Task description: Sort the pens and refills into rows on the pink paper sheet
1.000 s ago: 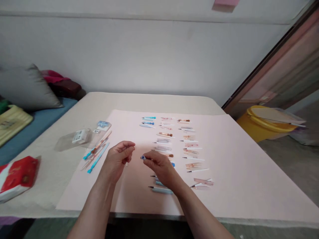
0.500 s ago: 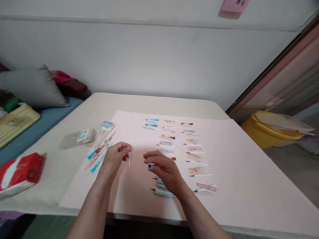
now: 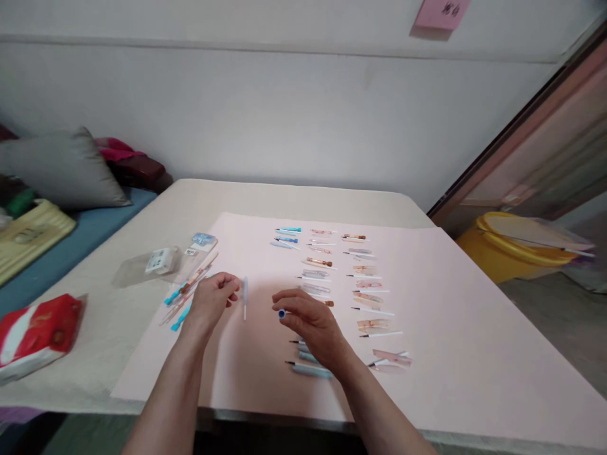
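Observation:
My left hand point(image 3: 214, 302) hovers above the paper with its fingers loosely curled and nothing visible in them. Just to its right lies a slim pale-blue and white pen piece point(image 3: 245, 298) on the pink paper. My right hand point(image 3: 310, 321) is closed around a narrow pen tube point(image 3: 282, 313), whose blue-rimmed round end faces me; the rest is hidden by the fingers. Under and beside this hand lie a grey-green pen barrel point(image 3: 310, 371) and a dark-tipped white refill. Several barrels and refills form columns, among them a brown one point(image 3: 318, 262).
Left of my left hand are blue and brown pen parts point(image 3: 183, 294), a clear plastic case point(image 3: 130, 270) and a blue-and-white packet point(image 3: 203, 239). A red tissue pack point(image 3: 42, 335) sits at the table's left edge. A yellow bin point(image 3: 502, 253) stands beyond the right side.
My left hand has drawn back a little to the left, away from the slim pen piece, which now shows in full on the paper. My right hand keeps its grip on the tube.

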Motion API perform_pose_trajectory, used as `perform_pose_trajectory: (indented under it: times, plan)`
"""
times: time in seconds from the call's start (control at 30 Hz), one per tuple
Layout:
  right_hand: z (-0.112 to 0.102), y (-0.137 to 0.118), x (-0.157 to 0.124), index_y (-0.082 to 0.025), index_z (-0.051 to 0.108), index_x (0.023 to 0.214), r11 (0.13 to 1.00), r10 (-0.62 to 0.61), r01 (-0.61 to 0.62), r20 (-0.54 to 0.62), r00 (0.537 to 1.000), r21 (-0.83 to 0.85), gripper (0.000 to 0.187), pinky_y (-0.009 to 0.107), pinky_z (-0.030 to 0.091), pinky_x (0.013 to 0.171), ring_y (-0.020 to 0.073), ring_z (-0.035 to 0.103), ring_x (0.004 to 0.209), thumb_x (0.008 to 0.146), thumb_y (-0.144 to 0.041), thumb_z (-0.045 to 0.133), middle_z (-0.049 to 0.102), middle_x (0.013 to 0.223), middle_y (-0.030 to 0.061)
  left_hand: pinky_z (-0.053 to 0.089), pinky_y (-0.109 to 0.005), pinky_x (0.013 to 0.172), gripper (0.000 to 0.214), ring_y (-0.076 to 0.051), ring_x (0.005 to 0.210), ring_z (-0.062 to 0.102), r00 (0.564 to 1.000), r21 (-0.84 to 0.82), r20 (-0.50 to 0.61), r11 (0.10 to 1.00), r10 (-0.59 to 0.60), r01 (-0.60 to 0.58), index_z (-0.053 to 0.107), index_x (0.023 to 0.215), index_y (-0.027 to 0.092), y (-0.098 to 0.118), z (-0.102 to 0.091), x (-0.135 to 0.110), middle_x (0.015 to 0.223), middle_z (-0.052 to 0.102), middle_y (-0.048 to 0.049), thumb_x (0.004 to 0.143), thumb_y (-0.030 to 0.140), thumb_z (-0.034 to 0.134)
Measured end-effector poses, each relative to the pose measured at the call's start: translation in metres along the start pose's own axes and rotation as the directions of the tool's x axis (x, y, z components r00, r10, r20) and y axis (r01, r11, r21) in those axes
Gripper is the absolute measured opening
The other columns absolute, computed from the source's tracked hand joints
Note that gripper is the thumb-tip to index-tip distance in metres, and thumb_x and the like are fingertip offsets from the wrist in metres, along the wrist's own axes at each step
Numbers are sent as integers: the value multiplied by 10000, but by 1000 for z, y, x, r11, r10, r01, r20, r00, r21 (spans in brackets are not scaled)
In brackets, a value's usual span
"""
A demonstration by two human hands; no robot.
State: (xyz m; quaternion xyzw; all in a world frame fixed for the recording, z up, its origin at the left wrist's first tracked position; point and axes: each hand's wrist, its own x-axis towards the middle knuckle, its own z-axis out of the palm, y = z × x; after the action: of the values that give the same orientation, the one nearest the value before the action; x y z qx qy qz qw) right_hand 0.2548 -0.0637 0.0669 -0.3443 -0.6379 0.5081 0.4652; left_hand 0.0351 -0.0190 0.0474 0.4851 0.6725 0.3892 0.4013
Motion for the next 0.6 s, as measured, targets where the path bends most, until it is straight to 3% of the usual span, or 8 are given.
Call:
perform_pose_trajectory:
  times: [0.13, 0.23, 0.3, 0.43, 0.6]
  plan:
    - [-2, 8, 3, -255, 692, 903, 996, 85, -86, -68, 994, -5, 159, 329, 432, 830, 188, 570, 903, 798, -310, 587, 647, 932, 36, 375, -259, 529, 226, -165, 574, 580, 999, 299, 38, 954, 14, -24, 572, 660, 176, -9, -2, 6, 599, 605, -18, 731, 376, 494]
    - [-3, 13, 5, -232, 699, 855, 973, 228, -222, -139, 964, 57, 169, 322, 445, 756, 186, 572, 826, 769, -344, 606, 656, 851, 33, 347, -278, 555, 260, -190, 617, 586, 998, 591, 51, 804, 41, -63, 557, 638, 189, -14, -2, 10, 602, 610, -37, 761, 388, 445]
    - [-2, 16, 6, -211, 701, 834, 933, 335, -300, -177, 926, 198, 199, 329, 453, 739, 194, 584, 819, 732, -370, 639, 662, 831, 44, 338, -287, 567, 260, -207, 662, 589, 998, 713, 62, 700, 11, -52, 555, 650, 195, -16, 2, 13, 661, 632, -57, 765, 397, 437]
    - [1, 23, 8, -163, 679, 880, 767, 517, -358, -183, 836, 533, 326, 352, 468, 751, 194, 610, 796, 661, -404, 706, 662, 825, 72, 349, -294, 589, 233, -224, 721, 599, 989, 810, 101, 586, -112, -17, 564, 682, 208, -23, 17, 18, 764, 660, -84, 747, 409, 465]
    - [4, 32, 10, -149, 653, 892, 652, 601, -354, -171, 781, 671, 349, 318, 465, 734, 179, 609, 802, 655, -395, 723, 652, 841, 76, 360, -307, 599, 204, -256, 803, 605, 988, 853, 89, 522, -124, -11, 568, 822, 217, -30, 32, 19, 884, 657, -112, 714, 377, 502]
